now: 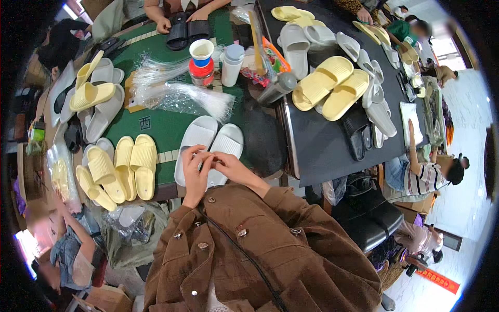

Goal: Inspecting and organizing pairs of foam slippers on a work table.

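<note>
A pair of light grey slides (200,134) lies side by side at the near edge of the green table, right in front of me. Over their near ends my left hand (194,169) and my right hand (228,166) meet, fingertips pinched together. Whatever sits between the fingers is too small to make out. Beyond the slides a bundle of thin clear plastic strands (182,99) is spread on the table. Left of my hands stand yellow slides (144,158) in pairs, close to the table's front edge.
A paper cup (201,50) rests on a red-lidded jar (201,73), beside a white bottle (232,65). A grey tumbler (278,88) lies near the joint with the black table (322,151). That table holds more yellow slides (345,93). Across from me, another person's hands hold black slides (178,34).
</note>
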Demonstrator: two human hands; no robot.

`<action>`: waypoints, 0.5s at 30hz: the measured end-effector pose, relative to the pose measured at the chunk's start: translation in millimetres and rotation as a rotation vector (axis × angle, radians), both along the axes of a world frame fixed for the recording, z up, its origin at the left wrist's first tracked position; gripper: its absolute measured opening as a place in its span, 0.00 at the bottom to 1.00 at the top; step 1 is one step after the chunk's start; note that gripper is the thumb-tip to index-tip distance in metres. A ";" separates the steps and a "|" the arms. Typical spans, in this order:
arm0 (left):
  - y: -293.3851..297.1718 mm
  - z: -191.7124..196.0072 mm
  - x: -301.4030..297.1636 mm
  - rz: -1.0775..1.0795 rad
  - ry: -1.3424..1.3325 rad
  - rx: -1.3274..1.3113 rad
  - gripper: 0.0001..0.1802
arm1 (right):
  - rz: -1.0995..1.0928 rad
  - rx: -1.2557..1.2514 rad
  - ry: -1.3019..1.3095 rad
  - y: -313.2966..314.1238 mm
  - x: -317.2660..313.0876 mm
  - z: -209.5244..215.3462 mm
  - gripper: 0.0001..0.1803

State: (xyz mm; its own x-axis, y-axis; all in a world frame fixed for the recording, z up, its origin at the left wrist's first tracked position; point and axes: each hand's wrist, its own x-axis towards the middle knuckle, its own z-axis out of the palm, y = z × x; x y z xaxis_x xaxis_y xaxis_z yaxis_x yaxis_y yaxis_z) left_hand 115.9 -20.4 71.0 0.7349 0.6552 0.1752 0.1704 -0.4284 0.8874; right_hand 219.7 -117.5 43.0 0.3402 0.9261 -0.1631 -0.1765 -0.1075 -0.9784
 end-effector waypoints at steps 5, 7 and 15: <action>-5.4 -3.7 8.6 -0.208 -0.039 -0.043 0.09 | -0.196 -0.246 -0.209 -38.1 25.2 4.7 0.07; -5.2 -12.8 5.7 -0.143 0.014 -0.172 0.11 | -0.593 -0.202 -0.352 -63.1 54.9 3.6 0.07; 5.9 -81.5 -35.9 -0.083 0.274 0.014 0.11 | -1.146 -0.436 -0.808 -138.5 239.3 -18.8 0.23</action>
State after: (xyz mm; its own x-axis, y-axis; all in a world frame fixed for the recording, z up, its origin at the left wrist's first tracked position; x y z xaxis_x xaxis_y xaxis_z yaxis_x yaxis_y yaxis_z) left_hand 80.1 -14.4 -10.5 0.8070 0.5899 -0.0285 0.3668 -0.4628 0.8070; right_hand 458.9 -256.0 24.2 0.9719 0.0210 0.2346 0.2006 -0.5957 -0.7778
